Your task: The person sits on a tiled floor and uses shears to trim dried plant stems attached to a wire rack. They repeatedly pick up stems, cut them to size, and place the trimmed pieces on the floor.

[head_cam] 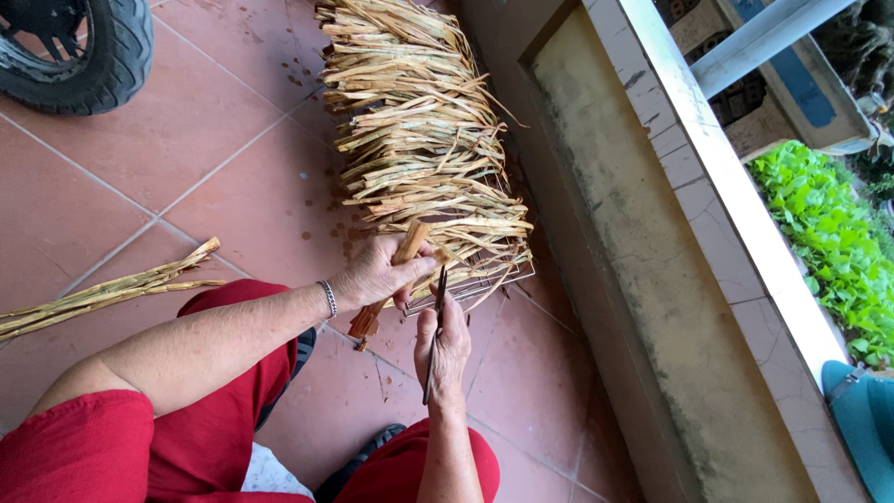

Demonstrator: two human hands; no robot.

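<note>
My left hand (377,273) grips a short brown stalk piece (410,242) that sticks up past my fingers and down below my palm. My right hand (445,343) holds a thin dark knife (436,326), its blade pointing up toward the stalk. Both hands hover at the near end of a wire rack (484,284) piled with layers of dry tan strips (414,121). The rack lies on the red tiled floor (186,140) along a low concrete wall.
A bundle of pale stalks (102,293) lies on the tiles at my left. A scooter tyre (79,47) stands at the top left. The low wall (643,242) runs along the right, with green plants (829,233) beyond it. My red trousers fill the bottom.
</note>
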